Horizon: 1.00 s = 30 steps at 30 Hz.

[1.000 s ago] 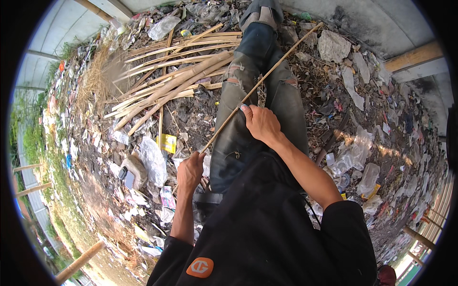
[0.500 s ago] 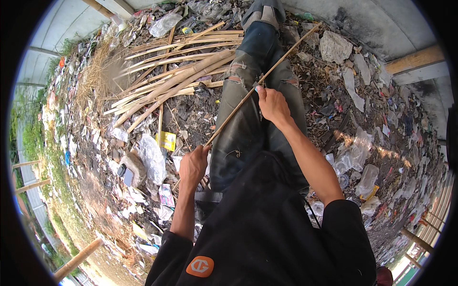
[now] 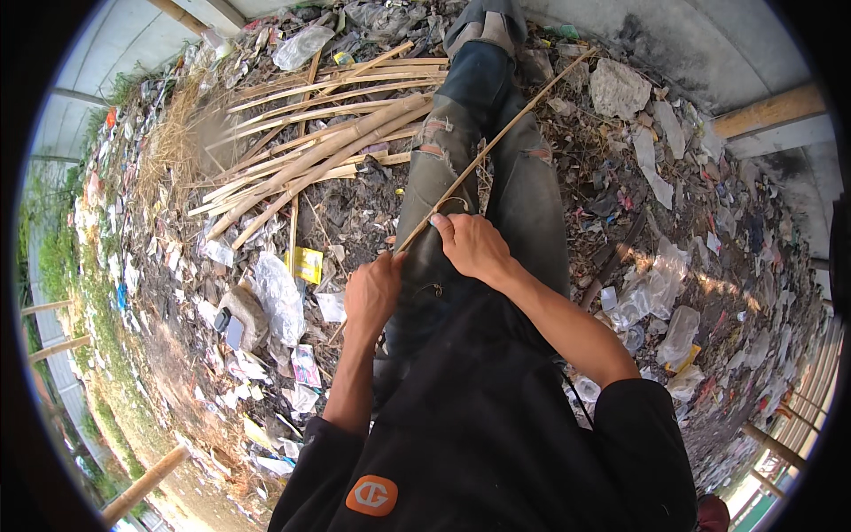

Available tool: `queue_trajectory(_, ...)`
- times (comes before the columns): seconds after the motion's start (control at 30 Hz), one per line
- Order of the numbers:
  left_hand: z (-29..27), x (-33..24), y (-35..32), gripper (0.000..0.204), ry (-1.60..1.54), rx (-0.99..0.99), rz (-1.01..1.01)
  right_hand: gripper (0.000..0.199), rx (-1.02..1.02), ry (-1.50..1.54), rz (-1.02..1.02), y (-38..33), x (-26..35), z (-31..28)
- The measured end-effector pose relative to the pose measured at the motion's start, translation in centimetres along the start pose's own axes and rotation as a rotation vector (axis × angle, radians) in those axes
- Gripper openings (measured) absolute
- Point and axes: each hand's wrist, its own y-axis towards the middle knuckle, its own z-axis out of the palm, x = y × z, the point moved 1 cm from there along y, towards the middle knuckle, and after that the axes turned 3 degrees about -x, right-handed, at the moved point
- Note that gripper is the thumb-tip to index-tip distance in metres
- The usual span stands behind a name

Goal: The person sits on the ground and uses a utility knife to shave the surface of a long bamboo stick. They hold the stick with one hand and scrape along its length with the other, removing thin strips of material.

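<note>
A long thin bamboo strip (image 3: 505,137) slants across my outstretched legs, from beside my left hip up to the far right. My left hand (image 3: 372,290) is closed around its lower part, and the tail of the strip shows below the fist. Just up the strip, my right hand (image 3: 476,248) is closed, with its thumb against the bamboo. What its curled fingers hold is hidden beneath them. A thin curled shaving (image 3: 455,201) rises from the strip beside the right thumb. My worn trousers (image 3: 523,226), torn at the knees, lie under the strip.
Several split bamboo strips (image 3: 301,111) and thicker bamboo pieces (image 3: 328,161) lie in a pile left of my legs. A stone (image 3: 244,316) with a small dark device against it is at the left. Plastic litter (image 3: 280,297) covers the ground. A concrete chunk (image 3: 620,89) sits near the wall (image 3: 700,53).
My right hand has slid down along the bamboo strip toward my left hand, and a curled shaving now shows beside it. My left hand has shifted slightly right.
</note>
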Motion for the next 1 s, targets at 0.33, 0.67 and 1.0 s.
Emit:
queue_trajectory(0.33, 0.5, -0.3, 0.0, 0.051, -0.032, -0.025, 0.007, 0.062, 0.026, 0.135, -0.161, 0.4, -1.3, 1.2)
queue_trajectory(0.67, 0.3, -1.6, -0.9, 0.047, 0.056, -0.078, 0.002, 0.055, 0.043, 0.582, -0.030, 2.9, -1.2, -3.7)
queue_trajectory(1.0, 0.3, -1.5, -0.8, 0.048, 0.055, -0.067, -0.005, 0.036, 0.320, 0.240, -0.316, 0.9, 1.3, -3.4)
